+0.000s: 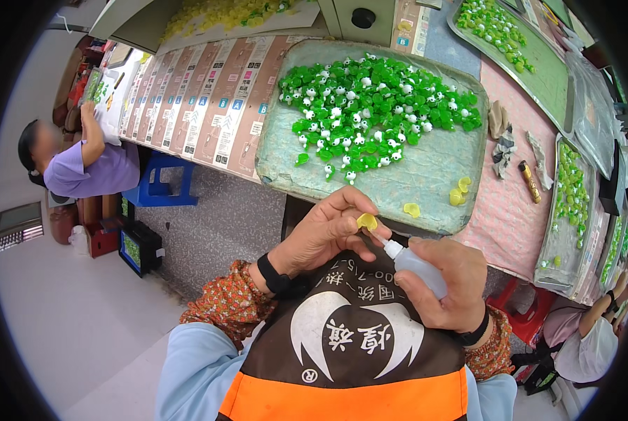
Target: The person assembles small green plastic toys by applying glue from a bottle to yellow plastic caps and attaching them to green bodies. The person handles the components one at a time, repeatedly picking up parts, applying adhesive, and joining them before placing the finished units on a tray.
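Between the thumb and fingers of my left hand (pixel 326 233) is a small yellow plastic piece (pixel 366 222), scalloped at its rim. My right hand (pixel 454 281) grips a translucent squeeze bottle (pixel 420 269) with a white collar. The bottle's thin nozzle points up and left, close to the underside of the yellow piece; whether they touch I cannot tell. Just beyond my hands lies a big tray (pixel 314 172) lined with pale green. It bears a heap of green pieces with white round parts (pixel 370 105). A few loose yellow pieces (pixel 458 194) rest near its front right.
Right of the tray, a pink cloth (pixel 500 231) carries a gold-and-black tube (pixel 529 181) and crumpled scraps (pixel 503 151). More trays of green pieces (pixel 570 189) stand farther right. Yellow pieces fill a box (pixel 223 17) at the back. One person (pixel 82 158) sits left, another (pixel 587 337) right.
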Tool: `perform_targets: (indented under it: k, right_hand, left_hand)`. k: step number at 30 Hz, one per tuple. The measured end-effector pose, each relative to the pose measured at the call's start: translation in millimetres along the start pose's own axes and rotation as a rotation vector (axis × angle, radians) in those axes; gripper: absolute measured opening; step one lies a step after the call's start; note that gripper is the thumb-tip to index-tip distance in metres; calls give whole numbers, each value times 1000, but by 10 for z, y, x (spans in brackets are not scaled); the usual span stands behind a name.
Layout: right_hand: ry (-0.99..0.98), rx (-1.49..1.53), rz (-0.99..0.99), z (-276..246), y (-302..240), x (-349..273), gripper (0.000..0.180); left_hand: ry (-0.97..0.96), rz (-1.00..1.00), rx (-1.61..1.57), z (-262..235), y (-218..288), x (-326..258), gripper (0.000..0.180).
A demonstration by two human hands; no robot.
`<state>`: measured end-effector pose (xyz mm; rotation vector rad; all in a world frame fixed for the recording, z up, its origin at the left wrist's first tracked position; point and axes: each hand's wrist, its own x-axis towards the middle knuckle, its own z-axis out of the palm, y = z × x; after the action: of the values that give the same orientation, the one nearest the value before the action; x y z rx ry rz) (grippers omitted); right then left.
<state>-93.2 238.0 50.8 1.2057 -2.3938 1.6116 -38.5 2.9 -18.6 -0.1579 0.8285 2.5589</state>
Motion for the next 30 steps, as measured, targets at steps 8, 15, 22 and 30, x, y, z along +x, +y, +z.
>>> perform_targets:
  k: [8,15,22,30]
  right_hand:
    - [-4,-37,26,12,2,-10,41]
    - [41,-39,33,-44,-15,19,40]
    - [35,-38,65,-73,-21,-8,39]
    - [20,-41,71,-46,-11,-40,39]
  left_hand:
    - [11,-23,-12,8,-11,10,29]
    - [87,-37,-38,56,3,18,33]
    - [190,21,70,112,19,30,31]
    - [193,132,268,127,29,21,26]
